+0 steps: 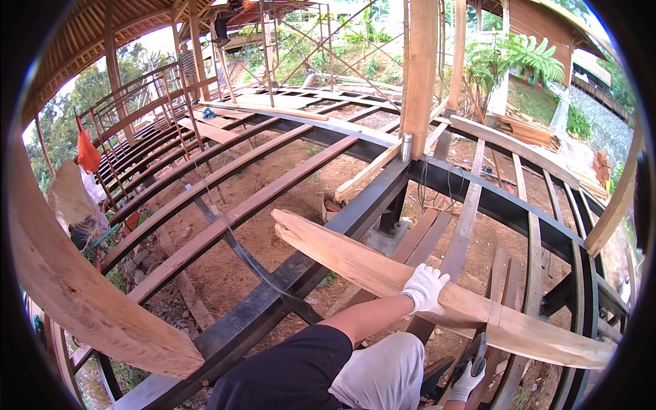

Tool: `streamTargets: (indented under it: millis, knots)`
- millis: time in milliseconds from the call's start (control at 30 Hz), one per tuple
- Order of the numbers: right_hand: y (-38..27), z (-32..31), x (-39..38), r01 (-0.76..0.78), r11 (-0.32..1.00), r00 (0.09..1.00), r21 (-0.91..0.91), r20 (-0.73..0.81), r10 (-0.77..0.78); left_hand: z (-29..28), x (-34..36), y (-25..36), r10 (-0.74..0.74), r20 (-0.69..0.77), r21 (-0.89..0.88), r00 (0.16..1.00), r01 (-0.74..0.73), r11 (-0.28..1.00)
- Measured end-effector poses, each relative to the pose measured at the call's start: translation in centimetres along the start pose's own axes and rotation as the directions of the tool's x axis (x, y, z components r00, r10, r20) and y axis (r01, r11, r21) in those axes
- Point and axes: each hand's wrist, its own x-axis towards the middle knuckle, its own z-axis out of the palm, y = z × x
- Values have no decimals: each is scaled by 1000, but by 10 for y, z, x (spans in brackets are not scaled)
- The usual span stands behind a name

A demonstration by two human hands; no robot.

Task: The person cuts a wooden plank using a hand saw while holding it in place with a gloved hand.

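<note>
A long pale wooden plank lies slantwise across the frame in front of me, its far left end rough and tapered. My left hand, in a white knitted glove, bears down on the plank's upper side, fingers curled over it. Two thin lines cross the plank a little right of that hand. At the plank's near edge, below those lines, my gloved right hand is closed round the dark handle of what looks like a hand saw, seen nearly edge-on. Its blade is mostly hidden.
Black beams and brown joists form an open floor frame over bare soil. An upright post stands ahead, a metal flask at its foot. A thick curved timber is at left; scaffolding rises behind.
</note>
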Motion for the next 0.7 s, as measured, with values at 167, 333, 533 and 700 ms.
streamTargets:
  millis: [167,333,533,700]
  knots:
    - [-17,5,-5,-35,997,999,75,-12,36,6,-1,1,2,-19,4,1000,-2,1000]
    - [11,-5,7,112,994,992,4,-50,-112,-4,-6,12,23,68,33,997,-25,999]
    - [16,-3,17,41,996,999,-79,-26,-44,-2,-8,11,-10,-5,39,1000,10,999]
    - [30,0,22,27,992,992,-123,-119,-42,-3,-4,14,10,-24,24,1000,-10,1000]
